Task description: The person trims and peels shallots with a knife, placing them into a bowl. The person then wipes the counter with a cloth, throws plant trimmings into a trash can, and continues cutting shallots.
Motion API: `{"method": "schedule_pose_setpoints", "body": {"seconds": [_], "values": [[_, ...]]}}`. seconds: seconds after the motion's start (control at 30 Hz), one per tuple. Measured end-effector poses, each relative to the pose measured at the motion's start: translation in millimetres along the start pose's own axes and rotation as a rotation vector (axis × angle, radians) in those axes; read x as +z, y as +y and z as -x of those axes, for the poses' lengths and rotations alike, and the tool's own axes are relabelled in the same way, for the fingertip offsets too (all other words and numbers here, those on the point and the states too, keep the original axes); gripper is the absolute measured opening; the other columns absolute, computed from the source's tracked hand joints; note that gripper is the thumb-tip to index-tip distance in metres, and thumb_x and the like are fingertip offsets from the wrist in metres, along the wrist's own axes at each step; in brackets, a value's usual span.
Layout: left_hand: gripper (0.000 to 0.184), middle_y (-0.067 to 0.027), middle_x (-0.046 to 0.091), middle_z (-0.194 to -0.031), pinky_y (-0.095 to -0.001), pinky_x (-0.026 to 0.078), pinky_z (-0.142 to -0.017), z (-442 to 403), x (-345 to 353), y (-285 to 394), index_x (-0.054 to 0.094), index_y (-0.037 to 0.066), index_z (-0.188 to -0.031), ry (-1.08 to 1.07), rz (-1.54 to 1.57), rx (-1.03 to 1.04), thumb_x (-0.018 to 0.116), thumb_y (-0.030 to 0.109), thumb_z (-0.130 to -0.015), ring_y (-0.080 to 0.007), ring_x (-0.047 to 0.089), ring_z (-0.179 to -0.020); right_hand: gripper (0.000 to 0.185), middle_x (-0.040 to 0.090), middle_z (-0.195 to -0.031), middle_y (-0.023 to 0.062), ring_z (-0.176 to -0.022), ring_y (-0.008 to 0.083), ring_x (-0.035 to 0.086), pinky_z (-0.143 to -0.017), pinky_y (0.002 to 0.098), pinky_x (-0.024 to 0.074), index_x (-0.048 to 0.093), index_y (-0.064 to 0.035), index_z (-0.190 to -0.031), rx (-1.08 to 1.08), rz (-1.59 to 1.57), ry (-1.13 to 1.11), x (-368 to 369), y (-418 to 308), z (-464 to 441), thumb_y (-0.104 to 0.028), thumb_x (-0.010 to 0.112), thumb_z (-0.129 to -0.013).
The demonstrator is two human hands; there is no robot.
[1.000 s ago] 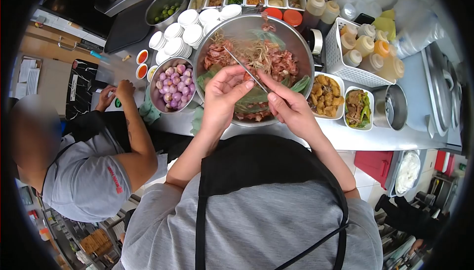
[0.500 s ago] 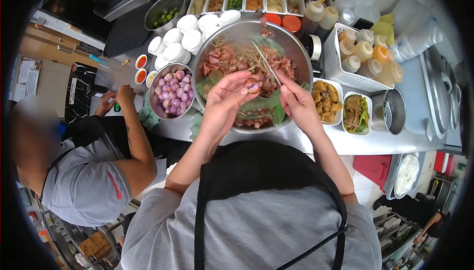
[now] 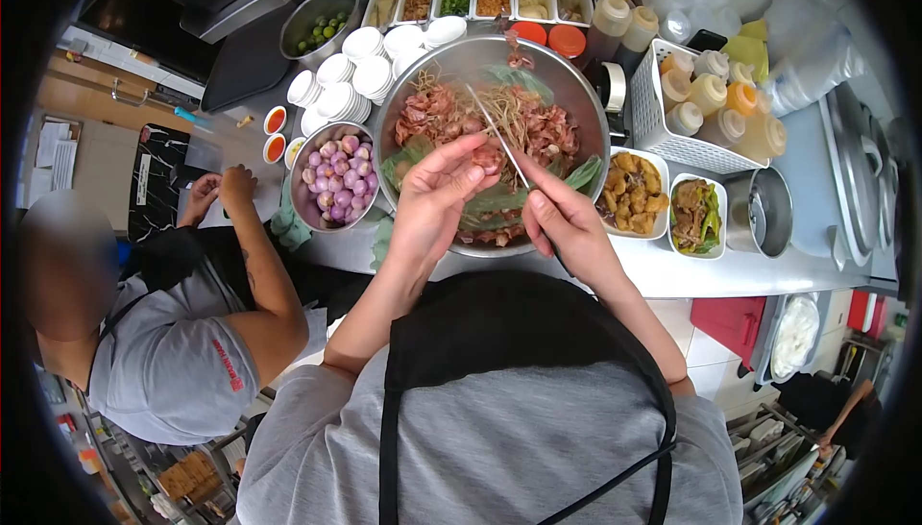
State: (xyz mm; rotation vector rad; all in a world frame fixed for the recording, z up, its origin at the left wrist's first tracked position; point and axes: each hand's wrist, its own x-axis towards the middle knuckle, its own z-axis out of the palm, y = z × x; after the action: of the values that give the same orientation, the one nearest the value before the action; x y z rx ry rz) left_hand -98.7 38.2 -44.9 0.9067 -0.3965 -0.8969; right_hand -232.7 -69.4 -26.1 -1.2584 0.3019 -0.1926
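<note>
Over the large steel bowl point(image 3: 594, 155), my left hand point(image 3: 437, 196) pinches a shallot point(image 3: 487, 158) between thumb and fingers. My right hand point(image 3: 567, 222) grips the dark handle of a knife point(image 3: 497, 133), whose blade points up and to the left, close beside the shallot. Reddish shallot skins point(image 3: 427, 117) and stringy roots fill the bowl, with green leaf-like pieces among them. Left of it, a smaller steel bowl point(image 3: 297, 200) holds peeled purple shallots point(image 3: 338, 179).
A co-worker point(image 3: 192, 333) stands at the left, both hands over the counter. Stacked white dishes point(image 3: 338, 102) and a bowl of limes point(image 3: 322, 33) lie behind. On the right are two food dishes point(image 3: 634, 194), a steel pot point(image 3: 764, 213) and a white basket point(image 3: 687, 150) of squeeze bottles.
My right hand has moved slightly left and down with the knife. The blade now lies nearer the shallot, which has turned in my left fingers.
</note>
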Motion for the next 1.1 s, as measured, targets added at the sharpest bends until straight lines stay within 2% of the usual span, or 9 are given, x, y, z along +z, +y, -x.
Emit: {"method": "schedule_pose_setpoints", "body": {"seconds": [0.4,0.5,0.53,0.6,0.7,0.9,1.0,1.07,1.1], "values": [[0.029,-0.0105,0.058,-0.103,-0.0296,0.045,-0.080,2,3,1,0.053,-0.001,-0.107,0.044,-0.080,0.057,0.056,0.002,-0.078,-0.0148,0.056,-0.090,0.044,0.038,-0.063,-0.0032,-0.053,0.0044,0.034,-0.049,0.0191,0.0339,0.031,-0.0093,-0.130,-0.015,0.049,-0.002,3,6,-3,-0.009,0.041,-0.088],[0.028,-0.0111,0.057,-0.103,-0.0281,0.045,-0.080,4,3,0,0.053,-0.002,-0.106,0.075,-0.130,0.083,0.056,-0.001,-0.078,-0.0144,0.056,-0.090,0.045,0.038,-0.058,-0.0026,-0.048,0.0032,0.034,-0.043,0.0158,0.0281,0.027,-0.0110,-0.132,-0.068,0.126,-0.016,4,8,-4,-0.013,0.040,-0.089],[0.028,-0.0114,0.057,-0.103,-0.0273,0.045,-0.080,4,3,-1,0.053,-0.002,-0.105,0.093,-0.156,0.096,0.055,-0.003,-0.077,-0.0144,0.056,-0.090,0.043,0.045,-0.083,0.0023,-0.072,0.0084,0.042,-0.062,0.0203,0.0337,0.033,-0.0077,-0.128,-0.084,0.154,0.028,5,8,-4,-0.010,0.044,-0.087],[0.027,-0.0118,0.057,-0.103,-0.0269,0.045,-0.080,7,7,-2,0.053,-0.003,-0.104,0.105,-0.159,0.134,0.055,-0.005,-0.077,-0.0144,0.056,-0.090,0.041,0.053,-0.108,0.0073,-0.095,0.0137,0.051,-0.082,0.0248,0.0393,0.039,-0.0044,-0.125,-0.100,0.186,0.076,6,8,-4,-0.006,0.047,-0.084],[0.026,-0.0122,0.057,-0.103,-0.0264,0.045,-0.080,8,8,-5,0.054,-0.004,-0.102,0.129,-0.163,0.180,0.054,-0.007,-0.076,-0.0145,0.055,-0.090,0.040,0.044,-0.124,0.0101,-0.116,0.0162,0.038,-0.093,0.0270,0.0305,0.041,-0.0035,-0.122,-0.116,0.117,0.096,10,8,-5,-0.007,0.050,-0.083],[0.026,-0.0114,0.058,-0.099,-0.0265,0.044,-0.080,11,4,-7,0.054,-0.004,-0.102,0.108,-0.152,0.169,0.054,-0.007,-0.076,-0.0147,0.055,-0.089,0.034,0.052,-0.108,0.0064,-0.096,0.0123,0.049,-0.082,0.0241,0.0390,0.045,-0.0028,-0.115,-0.121,0.115,0.133,9,14,-8,-0.006,0.053,-0.082],[0.026,-0.0110,0.059,-0.097,-0.0269,0.044,-0.080,12,3,-11,0.054,-0.003,-0.102,0.074,-0.129,0.163,0.054,-0.007,-0.077,-0.0151,0.056,-0.088,0.026,0.053,-0.092,0.0021,-0.073,0.0068,0.050,-0.063,0.0206,0.0417,0.048,-0.0033,-0.107,-0.063,0.029,0.162,9,19,-9,-0.006,0.053,-0.082],[0.026,-0.0109,0.059,-0.096,-0.0272,0.044,-0.080,12,5,-11,0.054,-0.003,-0.102,0.062,-0.117,0.159,0.054,-0.007,-0.077,-0.0153,0.056,-0.088,0.023,0.042,-0.058,-0.0011,-0.048,0.0036,0.036,-0.041,0.0170,0.0281,0.042,-0.0090,-0.109,-0.136,0.025,0.134,9,23,-13,-0.010,0.047,-0.087],[0.027,-0.0102,0.059,-0.095,-0.0273,0.044,-0.080,13,8,-11,0.053,-0.003,-0.103,0.072,-0.097,0.142,0.055,-0.007,-0.076,-0.0151,0.055,-0.088,0.023,0.042,-0.058,-0.0011,-0.048,0.0036,0.036,-0.041,0.0170,0.0281,0.042,-0.0090,-0.109,-0.136,0.023,0.135,9,23,-13,-0.010,0.047,-0.087]]}}
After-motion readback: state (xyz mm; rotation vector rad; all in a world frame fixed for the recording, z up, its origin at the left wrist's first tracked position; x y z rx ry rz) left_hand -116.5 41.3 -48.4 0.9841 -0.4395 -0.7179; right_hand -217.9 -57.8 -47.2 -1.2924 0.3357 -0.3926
